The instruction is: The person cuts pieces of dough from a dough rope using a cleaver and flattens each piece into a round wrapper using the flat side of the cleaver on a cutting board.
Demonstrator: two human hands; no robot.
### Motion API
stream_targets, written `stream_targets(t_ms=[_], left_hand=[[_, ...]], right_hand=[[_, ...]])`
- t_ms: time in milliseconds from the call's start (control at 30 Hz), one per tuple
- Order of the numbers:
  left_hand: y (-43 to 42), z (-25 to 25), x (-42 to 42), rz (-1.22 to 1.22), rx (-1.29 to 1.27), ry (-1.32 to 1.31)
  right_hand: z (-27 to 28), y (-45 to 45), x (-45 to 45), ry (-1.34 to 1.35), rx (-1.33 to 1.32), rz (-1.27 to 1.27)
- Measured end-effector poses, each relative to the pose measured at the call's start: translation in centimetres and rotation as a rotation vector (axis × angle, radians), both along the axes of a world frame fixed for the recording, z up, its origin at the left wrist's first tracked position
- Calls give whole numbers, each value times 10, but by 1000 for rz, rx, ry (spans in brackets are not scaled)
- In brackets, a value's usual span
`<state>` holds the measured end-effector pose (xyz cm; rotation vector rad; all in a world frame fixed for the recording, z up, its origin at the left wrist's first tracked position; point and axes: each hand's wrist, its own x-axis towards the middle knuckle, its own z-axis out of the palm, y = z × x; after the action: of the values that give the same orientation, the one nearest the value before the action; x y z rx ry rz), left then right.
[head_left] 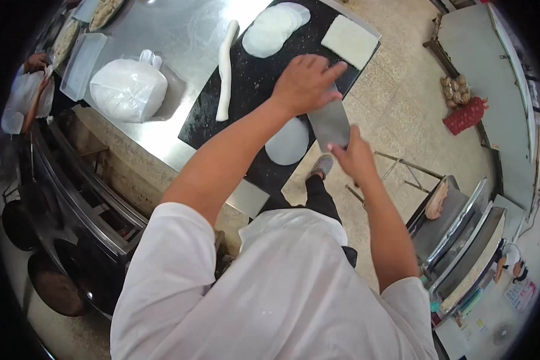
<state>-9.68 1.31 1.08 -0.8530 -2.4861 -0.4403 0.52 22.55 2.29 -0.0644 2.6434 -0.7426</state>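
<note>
A flat grey metal sheet (pixel 330 123) hangs tilted between my hands at the right edge of the black board (pixel 255 84). My left hand (pixel 305 83) grips its upper end, and my right hand (pixel 353 155) pinches its lower corner. On the board near my left forearm lies a round, thin white disc (pixel 287 141). Farther up are several overlapping dough rounds (pixel 273 30), a long dough roll (pixel 225 71) and a square white slab (pixel 350 42).
A knotted white plastic bag (pixel 129 89) and a clear tray (pixel 83 66) sit on the steel table (pixel 180 30). Another person's hands (pixel 37 63) show at far left. A metal-framed stool (pixel 402 174) and stacked trays (pixel 462 240) stand at right, red net sack (pixel 465 116) beyond.
</note>
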Motion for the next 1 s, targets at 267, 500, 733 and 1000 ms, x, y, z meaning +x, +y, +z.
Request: stream_targets(t_ms=[267,500,733,1000], left_hand=[[-52,12,102,206,239,-1146],[-46,-6,136,432,701,-842],[-49,21,147,409,882,-828],[-89,21,-1,718,1404,-733]], right_hand=[[51,36,141,-331,82,17],[26,-2,12,4,-71,99],[-7,-32,19,-171,-221,434],[-6,42,-32,-328,-289,412]])
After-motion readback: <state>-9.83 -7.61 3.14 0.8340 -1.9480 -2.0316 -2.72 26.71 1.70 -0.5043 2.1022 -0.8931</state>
